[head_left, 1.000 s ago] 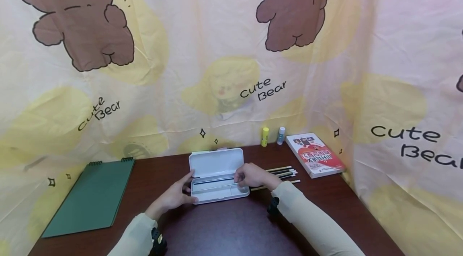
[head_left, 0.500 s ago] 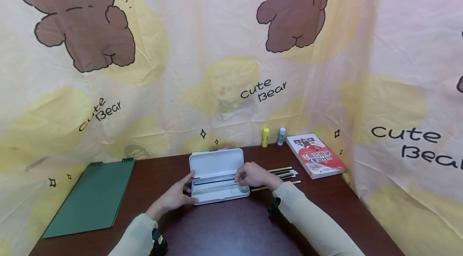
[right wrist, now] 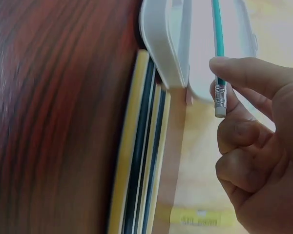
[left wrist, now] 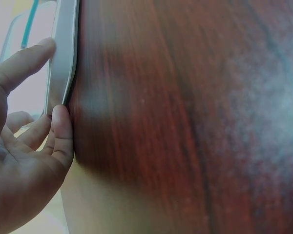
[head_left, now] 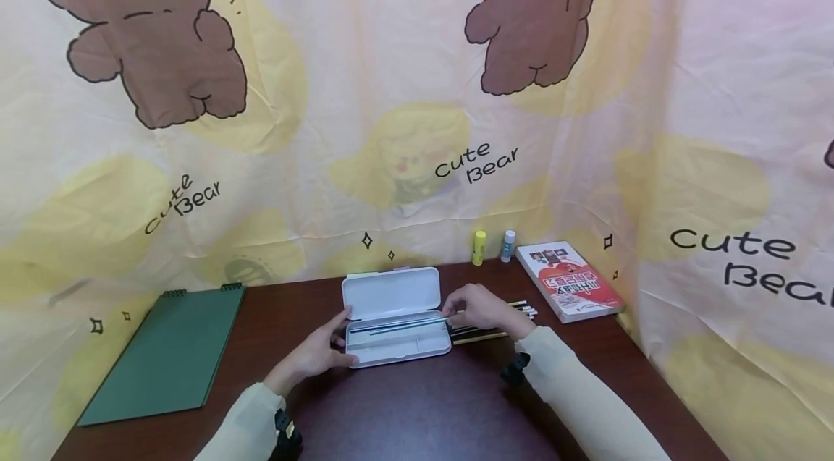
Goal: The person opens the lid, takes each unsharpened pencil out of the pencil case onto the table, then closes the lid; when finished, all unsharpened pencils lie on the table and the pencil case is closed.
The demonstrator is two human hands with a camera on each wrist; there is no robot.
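Observation:
A white pencil case (head_left: 391, 296) lies open mid-table, its lid tipped back. My left hand (head_left: 334, 342) rests at its left end; in the left wrist view the thumb (left wrist: 27, 63) and a finger (left wrist: 62, 129) touch the case's edge (left wrist: 63, 58). My right hand (head_left: 460, 309) hovers at the case's right end and pinches a teal pencil (head_left: 407, 326) near its eraser. The pencil (right wrist: 217, 29) slants over the open tray (right wrist: 161, 44). Several more pencils (head_left: 498, 323) lie side by side on the table just right of the case, under my right hand.
A green spiral notebook (head_left: 166, 352) lies at the left of the dark wooden table (head_left: 417, 410). At the back right are a red-and-white book (head_left: 568, 280) and two glue sticks, one yellow (head_left: 478, 246) and one white (head_left: 507, 244). A bear-print curtain encloses the table.
My right hand has shifted a little right and up, and the teal pencil it pinches now slants over the tray. The left hand and the case have stayed put.

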